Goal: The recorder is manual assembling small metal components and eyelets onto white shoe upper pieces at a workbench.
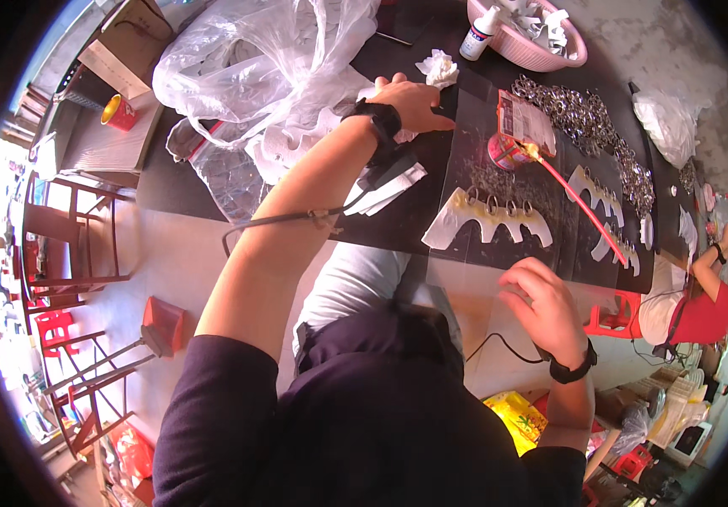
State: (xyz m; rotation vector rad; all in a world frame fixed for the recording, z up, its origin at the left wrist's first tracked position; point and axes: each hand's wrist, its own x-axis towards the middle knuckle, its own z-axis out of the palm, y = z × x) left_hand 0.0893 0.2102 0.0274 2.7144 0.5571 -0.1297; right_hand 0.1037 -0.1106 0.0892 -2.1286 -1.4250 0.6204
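Note:
My left hand [415, 106] reaches over the dark table, fingers spread, among white cut pieces [284, 144] beside a large clear plastic bag [254, 68]. Nothing shows in its grasp; its farther fingertips are partly hidden. My right hand [546, 304] hovers off the table's near edge, loosely curved and holding nothing visible. Between them lies a white scalloped strip [486, 226] with several metal rings along its yellowish edge. Behind it stands a small red can [506, 155], with a red-handled brush [582, 203] resting across it. Similar ringed strips [594, 193] lie farther right.
A heap of metal rings [575, 110] covers the table's back right. A pink basket [541, 59] of white scraps, a white bottle [479, 34] and a crumpled tissue [438, 69] stand at the back. Another person [706, 308] sits at the right. Wooden chairs [60, 237] stand left.

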